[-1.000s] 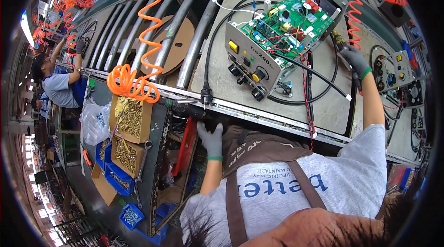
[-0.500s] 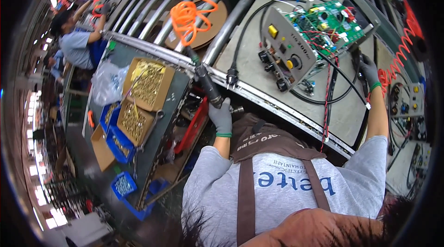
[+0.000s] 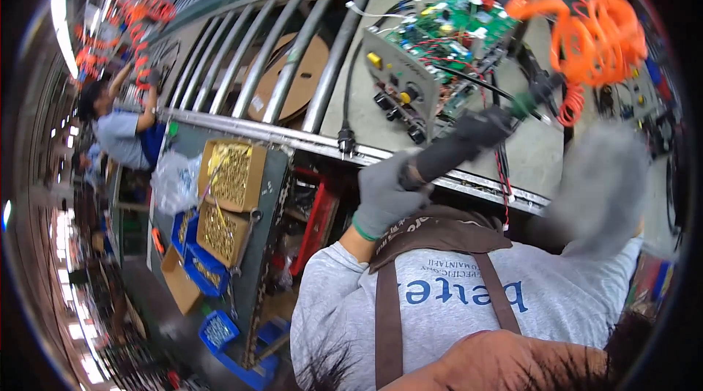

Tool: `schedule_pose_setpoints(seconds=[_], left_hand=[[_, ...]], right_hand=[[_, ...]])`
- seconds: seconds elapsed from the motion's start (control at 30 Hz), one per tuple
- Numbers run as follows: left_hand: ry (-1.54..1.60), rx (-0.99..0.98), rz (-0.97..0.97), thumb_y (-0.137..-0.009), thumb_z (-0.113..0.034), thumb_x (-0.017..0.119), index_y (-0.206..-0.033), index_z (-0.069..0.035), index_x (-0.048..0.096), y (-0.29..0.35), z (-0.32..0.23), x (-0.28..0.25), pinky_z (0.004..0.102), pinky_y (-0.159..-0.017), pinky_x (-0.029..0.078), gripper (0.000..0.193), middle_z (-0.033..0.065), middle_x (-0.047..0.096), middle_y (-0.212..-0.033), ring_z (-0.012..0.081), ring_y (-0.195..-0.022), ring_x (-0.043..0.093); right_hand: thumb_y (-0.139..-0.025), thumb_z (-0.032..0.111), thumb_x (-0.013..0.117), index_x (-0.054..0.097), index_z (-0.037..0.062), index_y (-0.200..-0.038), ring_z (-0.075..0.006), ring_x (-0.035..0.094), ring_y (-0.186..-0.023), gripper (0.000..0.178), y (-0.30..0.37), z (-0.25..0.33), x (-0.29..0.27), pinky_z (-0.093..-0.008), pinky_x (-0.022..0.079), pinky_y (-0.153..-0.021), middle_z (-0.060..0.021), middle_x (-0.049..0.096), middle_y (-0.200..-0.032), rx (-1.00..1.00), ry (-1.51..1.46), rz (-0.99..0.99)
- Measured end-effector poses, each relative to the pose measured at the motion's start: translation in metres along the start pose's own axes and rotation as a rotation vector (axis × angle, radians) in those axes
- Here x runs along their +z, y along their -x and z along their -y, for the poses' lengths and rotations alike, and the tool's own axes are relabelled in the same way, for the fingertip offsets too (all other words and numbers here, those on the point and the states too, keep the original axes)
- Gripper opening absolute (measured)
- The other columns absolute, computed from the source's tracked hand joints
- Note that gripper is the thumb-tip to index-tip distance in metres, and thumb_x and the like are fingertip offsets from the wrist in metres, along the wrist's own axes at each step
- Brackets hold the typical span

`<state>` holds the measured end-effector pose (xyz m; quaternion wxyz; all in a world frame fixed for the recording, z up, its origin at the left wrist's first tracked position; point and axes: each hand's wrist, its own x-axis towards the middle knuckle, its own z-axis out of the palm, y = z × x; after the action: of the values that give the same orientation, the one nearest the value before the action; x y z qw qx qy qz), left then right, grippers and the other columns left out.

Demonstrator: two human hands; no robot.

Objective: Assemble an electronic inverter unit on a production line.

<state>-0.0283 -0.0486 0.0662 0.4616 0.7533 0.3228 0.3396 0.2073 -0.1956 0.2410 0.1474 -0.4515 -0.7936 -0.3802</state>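
My left hand [image 3: 387,197], in a grey glove with a green cuff, is closed around the grip of a black air screwdriver [image 3: 465,143]. The tool lies slantwise before my chest, its hose end pointing up and right. An orange coiled hose [image 3: 606,28] hangs by that end. My right hand [image 3: 602,182], also gloved in grey, is raised at the right and smeared by motion, so its fingers cannot be made out. Beyond the tool stands an electrical unit with a grey front panel [image 3: 401,91], knobs and an exposed green circuit board [image 3: 469,21]. Its black power plug [image 3: 346,140] rests near the bench edge.
Metal rollers [image 3: 293,61] run to the left of the unit, with a cardboard disc [image 3: 311,80] among them. Open boxes of brass-coloured screws [image 3: 233,171] and blue bins [image 3: 205,270] are at the left. A co-worker [image 3: 117,124] stands at far left.
My left hand has swung the screwdriver up and right, across the front of the unit. My right hand has left the unit's right side and come back toward me. The unit appears farther left.
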Motion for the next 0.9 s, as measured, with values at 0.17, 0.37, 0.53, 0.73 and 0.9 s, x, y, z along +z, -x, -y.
schedule_pose_setpoints(seconds=[0.17, 0.37, 0.53, 0.73, 0.9], left_hand=[[-0.089, 0.184, 0.628, -0.064, -0.031, 0.074, -0.1, -0.007, 0.066, -0.015, -0.016, 0.054, 0.0408, -0.068, 0.053, 0.044, 0.0167, 0.067, -0.08, 0.0353, -0.074, 0.067], [-0.093, 0.112, 1.096, -0.065, -0.033, 0.072, -0.105, -0.003, 0.065, -0.037, -0.014, 0.085, 0.0389, -0.072, 0.051, 0.051, 0.0187, 0.067, -0.082, 0.0318, -0.075, 0.066], [-0.131, 0.091, 0.856, -0.068, -0.035, 0.076, -0.11, -0.006, 0.066, -0.028, 0.007, 0.069, 0.0386, -0.071, 0.052, 0.053, 0.0156, 0.068, -0.085, 0.0303, -0.073, 0.066], [-0.335, 0.257, 0.492, -0.066, -0.025, 0.078, -0.11, -0.008, 0.068, -0.024, -0.004, 0.058, 0.0339, -0.062, 0.053, 0.048, 0.0112, 0.068, -0.078, 0.0249, -0.065, 0.067], [-0.356, 0.193, 0.457, -0.066, -0.024, 0.078, -0.11, -0.009, 0.068, -0.023, -0.002, 0.063, 0.0336, -0.061, 0.053, 0.048, 0.0115, 0.068, -0.078, 0.025, -0.065, 0.067]], right_hand=[[-0.067, 0.032, 0.069, 0.058, 0.0074, -0.106, -0.026, 0.061, -0.084, 0.048, 0.016, 0.028, 0.033, -0.0368, 0.047, -0.074, -0.008, 0.061, -0.083, 0.127, -0.398, 0.845], [-0.073, 0.038, 0.071, 0.059, 0.0054, -0.098, -0.0315, 0.066, -0.078, 0.043, 0.075, 0.027, 0.042, -0.0409, 0.05, -0.067, -0.0133, 0.067, -0.083, 0.515, -0.749, 1.293], [-0.089, 0.033, 0.062, 0.063, 0.0036, -0.107, -0.0175, 0.062, -0.093, 0.035, 0.133, 0.019, 0.074, -0.0335, 0.048, -0.085, -0.0114, 0.066, -0.098, 0.996, -1.412, 0.742], [-0.085, 0.021, 0.067, 0.07, 0.0072, -0.095, -0.0176, 0.059, -0.087, 0.017, 0.134, 0.001, 0.095, -0.0314, 0.048, -0.081, -0.0054, 0.065, -0.092, 1.014, -1.471, 0.598], [-0.079, 0.021, 0.07, 0.066, 0.0087, -0.085, -0.0228, 0.054, -0.088, 0.014, 0.115, 0.004, 0.089, -0.0354, 0.045, -0.08, -0.0045, 0.061, -0.082, 0.772, -1.137, 0.48]])
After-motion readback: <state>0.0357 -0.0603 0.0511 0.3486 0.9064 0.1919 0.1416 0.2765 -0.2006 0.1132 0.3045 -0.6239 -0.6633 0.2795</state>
